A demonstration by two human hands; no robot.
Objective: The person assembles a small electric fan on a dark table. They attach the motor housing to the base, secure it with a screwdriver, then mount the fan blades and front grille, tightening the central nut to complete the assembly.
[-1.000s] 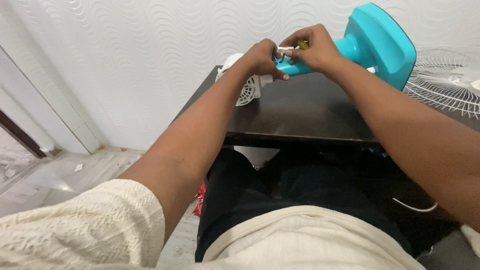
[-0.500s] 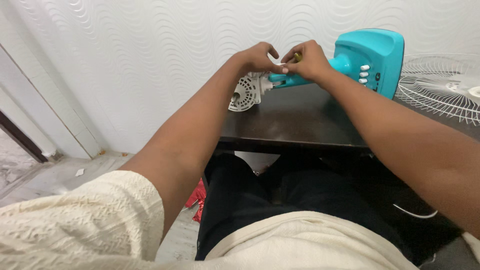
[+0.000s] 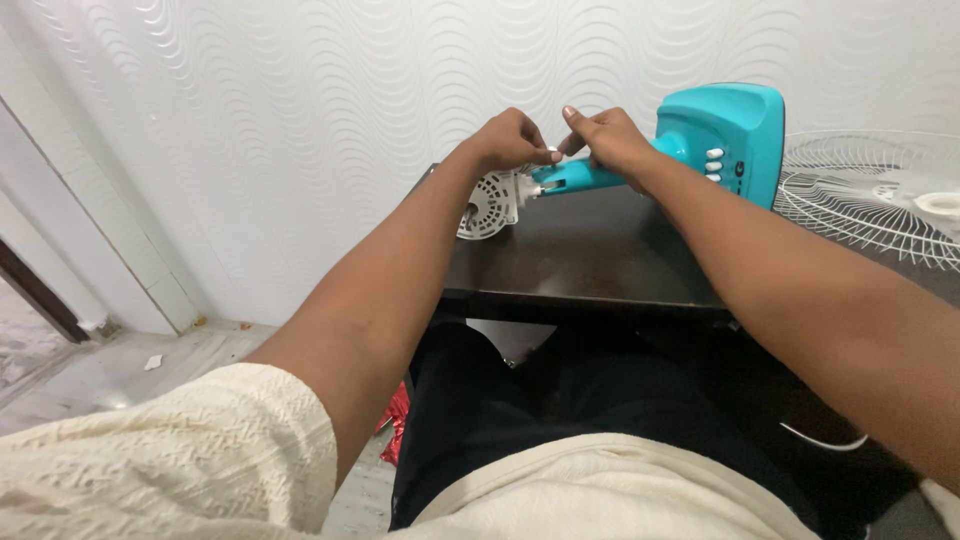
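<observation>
1. One fan body lies on its side on the dark worktop (image 3: 600,260), near the far edge by the wall.
2. It has three parts I can count: one turquoise base (image 3: 735,125), one turquoise neck (image 3: 580,178) and one white motor housing (image 3: 492,200) with vent slots, at the left end.
3. The base stands on edge to the right, and I count three white buttons (image 3: 715,166) on its face.
4. The left hand (image 3: 510,140) is curled over the joint where the neck meets the housing. Its fingers are bent and pinched together on a small white part there; just what that part is I cannot tell.
5. The right hand (image 3: 610,140) lies over the top of the neck, just beside the left hand. Its fingers are closed around the neck, with one fingertip raised.
6. The two hands nearly touch above the joint.
7. One white wire guard (image 3: 870,205) lies flat at the right end of the worktop, behind the base.
8. One scrap of red wrapper (image 3: 395,420) lies on the floor beneath the worktop, beside the person's dark trousers.
</observation>
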